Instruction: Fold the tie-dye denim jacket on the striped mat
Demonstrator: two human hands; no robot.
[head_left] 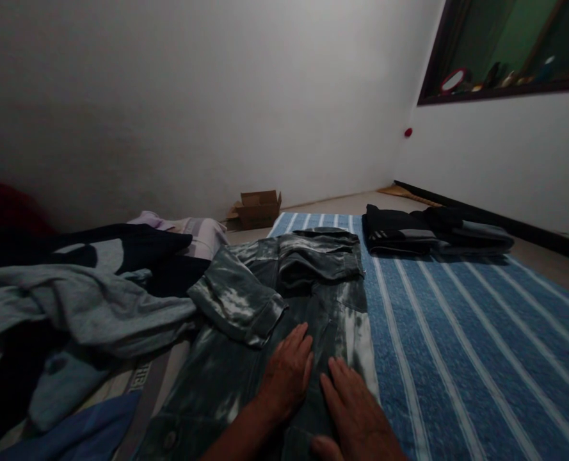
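Observation:
A dark grey-green tie-dye jacket [236, 368] with pale blotches lies spread out before me, its sleeves folded inward across the upper part. My left hand [288, 368] rests flat on the middle of the jacket, fingers stretched forward. Just to its right, my right hand [354, 406] also lies flat on the cloth, near the jacket's right edge, with its thumb apart. Neither hand grips anything. One button shows at the jacket's lower left.
Beneath is a blue striped sheet [438, 333]. Folded dark clothes [399, 232] sit at its far right. Loose clothes, including a grey garment [102, 307], are heaped at left. An open cardboard box [258, 210] stands by the wall. A window [509, 51] is at upper right.

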